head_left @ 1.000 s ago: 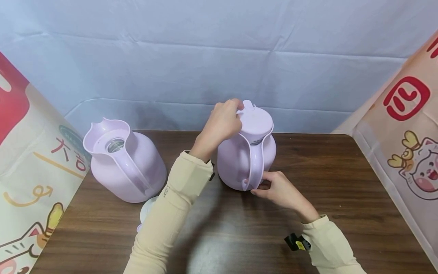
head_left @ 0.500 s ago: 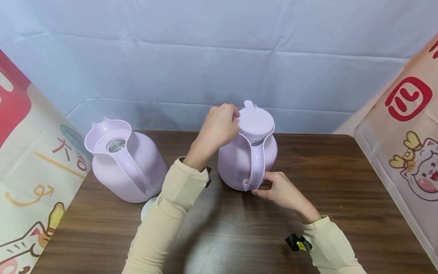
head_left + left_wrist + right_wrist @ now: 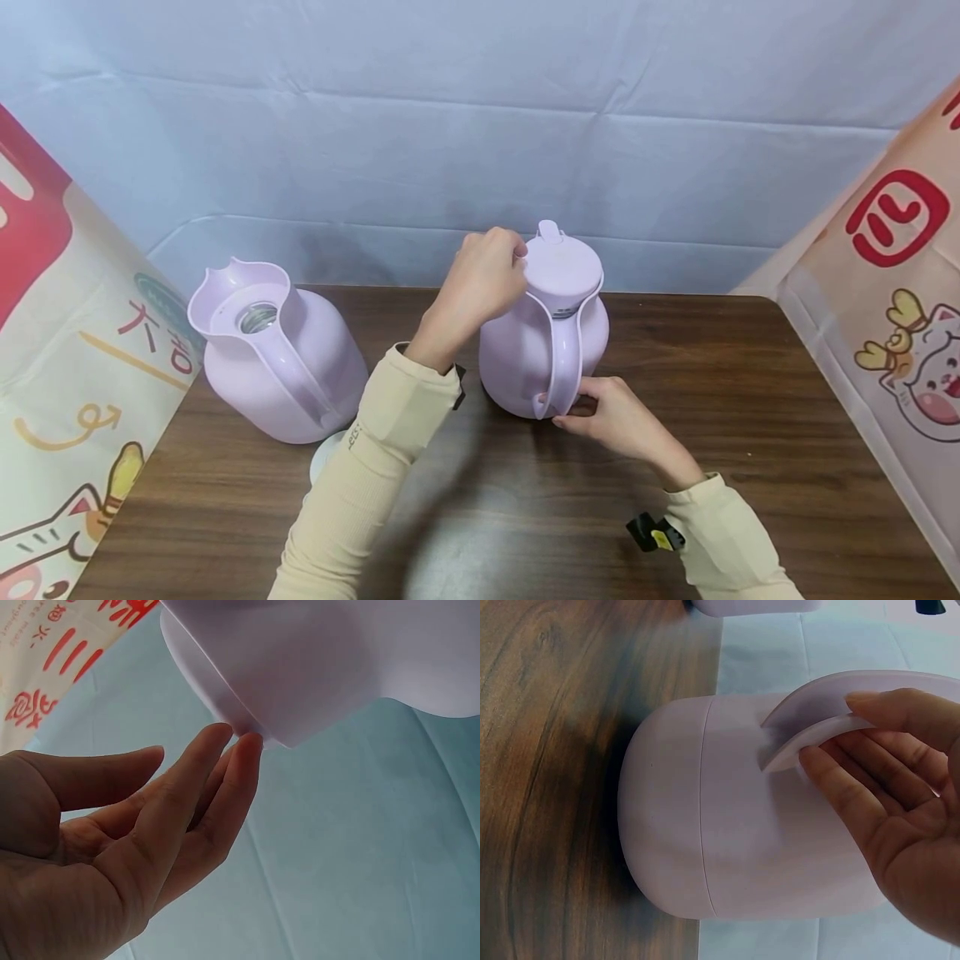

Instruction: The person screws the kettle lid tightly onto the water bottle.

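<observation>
A lilac thermos jug [image 3: 513,358] stands upright with its lid [image 3: 562,265] seated in the mouth and the lid's tab at the back. My left hand [image 3: 483,279] is at the left edge of the lid; in the left wrist view its fingertips [image 3: 247,746] are right at the jug's rim, with the thumb apart and nothing gripped. Low on the handle [image 3: 564,358], my right hand [image 3: 618,421] pinches it between thumb and fingers, as the right wrist view also shows. To the left, a second lilac jug [image 3: 330,358] has an uncovered mouth, its silvery inner neck [image 3: 257,317] visible.
A pale round piece [image 3: 322,458] lies near the second jug's base, mostly hidden behind the left sleeve [image 3: 360,467]. The wooden table [image 3: 712,367] ends at a pale blue backdrop [image 3: 450,125]. Printed cloths [image 3: 907,333] border both sides.
My left hand has eased back from the lid, its fingers sliding off the top to the left edge. The right hand keeps its pinch on the handle. Both jugs stay in place.
</observation>
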{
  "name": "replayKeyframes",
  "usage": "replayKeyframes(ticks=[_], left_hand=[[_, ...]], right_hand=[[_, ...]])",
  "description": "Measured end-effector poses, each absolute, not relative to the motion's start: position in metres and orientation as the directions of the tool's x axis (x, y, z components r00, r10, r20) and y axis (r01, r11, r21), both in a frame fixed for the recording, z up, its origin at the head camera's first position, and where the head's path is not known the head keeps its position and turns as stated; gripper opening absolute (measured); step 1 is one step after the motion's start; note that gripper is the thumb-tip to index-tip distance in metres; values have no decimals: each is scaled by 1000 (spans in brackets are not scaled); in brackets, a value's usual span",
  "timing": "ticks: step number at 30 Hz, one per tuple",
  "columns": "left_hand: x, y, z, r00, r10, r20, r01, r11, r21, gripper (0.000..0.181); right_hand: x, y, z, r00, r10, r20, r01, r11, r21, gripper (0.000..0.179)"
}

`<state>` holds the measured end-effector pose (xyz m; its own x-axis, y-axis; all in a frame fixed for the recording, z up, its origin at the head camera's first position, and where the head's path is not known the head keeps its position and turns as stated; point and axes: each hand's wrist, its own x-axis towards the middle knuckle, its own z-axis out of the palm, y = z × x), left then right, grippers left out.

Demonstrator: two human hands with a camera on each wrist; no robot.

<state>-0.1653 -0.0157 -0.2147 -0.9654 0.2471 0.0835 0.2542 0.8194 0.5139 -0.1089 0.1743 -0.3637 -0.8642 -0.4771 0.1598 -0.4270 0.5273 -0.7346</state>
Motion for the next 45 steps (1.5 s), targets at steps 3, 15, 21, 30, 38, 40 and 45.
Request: replayKeyframes(ticks=[3, 15, 21, 30, 38, 40, 45], left_hand=[[-166, -15, -215, -962, 255, 96, 268, 817, 510, 18], [-171, -13, -216, -964, 253, 84, 259, 817, 516, 18], [-174, -12, -217, -964, 254, 76, 257, 818, 514, 28], [-179, -11, -220, -966, 251, 67, 249, 823, 510, 34], [-178, -14, -220, -969, 239, 61, 234, 810, 538, 34], [-176, -15, -220, -968, 243, 70, 241, 807, 539, 32], [-169, -17, -218, -964, 252, 81, 255, 806, 534, 31]], right_hand=[[-109, 174, -364, -863, -479, 161, -427, 522, -738, 15], [-109, 174, -364, -863, -478, 163, -426, 517, -742, 15], [-108, 173, -363, -862, -480, 161, -427, 521, -739, 15], [-108, 173, -361, -861, -488, 144, -419, 520, -744, 17], [-107, 172, -361, -861, -487, 145, -415, 510, -754, 18], [-107, 172, -362, -861, -489, 141, -411, 505, -759, 18], [-108, 172, -361, -864, -488, 126, -397, 506, -766, 18]])
